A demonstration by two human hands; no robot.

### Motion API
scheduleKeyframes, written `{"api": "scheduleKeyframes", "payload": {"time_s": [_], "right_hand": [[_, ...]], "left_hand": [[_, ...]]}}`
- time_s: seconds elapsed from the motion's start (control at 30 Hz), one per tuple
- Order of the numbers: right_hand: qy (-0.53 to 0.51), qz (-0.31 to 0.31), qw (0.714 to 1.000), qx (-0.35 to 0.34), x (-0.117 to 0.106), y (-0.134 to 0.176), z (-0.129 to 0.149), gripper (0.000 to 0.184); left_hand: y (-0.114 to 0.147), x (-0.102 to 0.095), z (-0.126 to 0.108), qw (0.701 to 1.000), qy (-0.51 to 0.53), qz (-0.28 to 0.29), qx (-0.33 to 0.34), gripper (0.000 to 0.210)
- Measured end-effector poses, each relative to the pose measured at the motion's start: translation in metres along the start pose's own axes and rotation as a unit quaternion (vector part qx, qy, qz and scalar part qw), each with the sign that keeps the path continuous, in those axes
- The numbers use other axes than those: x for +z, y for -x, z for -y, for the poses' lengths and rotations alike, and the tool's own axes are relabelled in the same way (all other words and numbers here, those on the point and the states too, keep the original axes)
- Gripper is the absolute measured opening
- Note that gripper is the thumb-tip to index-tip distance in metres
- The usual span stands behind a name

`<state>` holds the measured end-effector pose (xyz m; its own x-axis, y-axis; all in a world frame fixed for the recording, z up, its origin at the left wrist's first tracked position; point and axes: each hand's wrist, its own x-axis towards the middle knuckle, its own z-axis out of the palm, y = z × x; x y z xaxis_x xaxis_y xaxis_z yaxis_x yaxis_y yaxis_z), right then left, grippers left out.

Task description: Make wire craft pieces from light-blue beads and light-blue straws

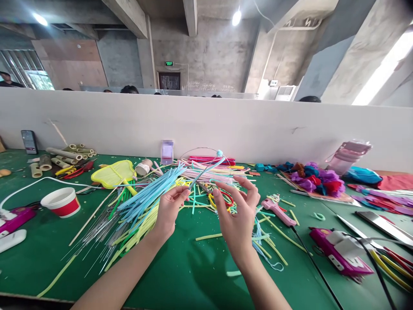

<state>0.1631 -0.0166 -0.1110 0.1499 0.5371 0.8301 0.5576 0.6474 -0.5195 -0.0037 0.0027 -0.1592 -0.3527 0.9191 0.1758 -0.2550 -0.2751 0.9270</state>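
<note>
Between thumb and forefinger of my left hand [170,209] is the lower end of a thin blue-grey pipe cleaner [207,172], which slants up to the right. My right hand [238,211] is raised beside it, fingers apart and partly curled, with nothing visible in it. A small light-blue fuzzy ball [220,153] on a thin curved wire shows near the stem's far tip; whether they are joined I cannot tell. Bundled blue pipe cleaners [151,189] lie behind my left hand, above yellow ones [142,228]. Scissors with red and yellow handles [226,198] lie partly hidden behind my right hand.
A pink glue gun [278,211] with a black cord lies at right, near a magenta power strip [342,252]. At left are a paper cup [61,202], a yellow fan-shaped piece [114,173] and bamboo pieces [69,156]. A white partition [206,122] bounds the green table.
</note>
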Motion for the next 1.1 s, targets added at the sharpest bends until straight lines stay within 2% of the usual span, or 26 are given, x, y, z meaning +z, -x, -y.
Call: {"api": "scheduleKeyframes", "payload": {"time_s": [0.17, 0.23, 0.3, 0.37, 0.43, 0.53, 0.63, 0.7, 0.8, 0.9, 1.1], "right_hand": [[0.113, -0.017, 0.989, -0.091, 0.007, -0.006, 0.005, 0.011], [0.143, -0.027, 0.979, -0.14, 0.007, -0.008, 0.005, 0.009], [0.187, -0.013, 0.963, -0.195, 0.006, -0.013, 0.004, 0.011], [0.243, 0.049, 0.939, -0.238, 0.006, -0.021, 0.001, 0.013], [0.289, 0.147, 0.91, -0.258, 0.008, -0.028, -0.001, 0.015], [0.318, 0.264, 0.88, -0.232, 0.014, -0.034, -0.002, 0.02], [0.332, 0.315, 0.867, -0.196, 0.019, -0.036, -0.001, 0.02], [0.334, 0.337, 0.857, -0.2, 0.022, -0.037, -0.001, 0.019], [0.326, 0.34, 0.851, -0.231, 0.022, -0.04, -0.004, 0.018], [0.311, 0.311, 0.86, -0.26, 0.022, -0.042, -0.012, 0.017], [0.274, 0.215, 0.868, -0.355, 0.023, -0.038, -0.028, 0.019]], "left_hand": [[0.005, 0.003, 0.001, 0.999, -0.038, 0.018, 0.007, 0.033], [0.005, 0.003, 0.001, 0.998, -0.059, 0.019, 0.016, 0.033], [0.004, 0.001, 0.0, 0.996, -0.085, 0.016, 0.033, 0.031], [0.004, -0.001, -0.001, 0.992, -0.109, 0.014, 0.06, 0.025], [0.004, -0.002, -0.003, 0.983, -0.148, 0.014, 0.106, 0.018], [0.005, -0.004, -0.003, 0.961, -0.213, 0.013, 0.176, 0.013], [0.005, -0.006, -0.001, 0.951, -0.239, 0.013, 0.197, 0.013], [0.004, -0.007, 0.0, 0.944, -0.255, 0.021, 0.21, 0.014], [0.003, -0.009, 0.0, 0.93, -0.277, 0.028, 0.241, 0.014], [0.001, -0.011, 0.0, 0.922, -0.287, 0.024, 0.26, 0.014], [-0.005, -0.014, 0.005, 0.939, -0.258, 0.008, 0.228, 0.014]]}}
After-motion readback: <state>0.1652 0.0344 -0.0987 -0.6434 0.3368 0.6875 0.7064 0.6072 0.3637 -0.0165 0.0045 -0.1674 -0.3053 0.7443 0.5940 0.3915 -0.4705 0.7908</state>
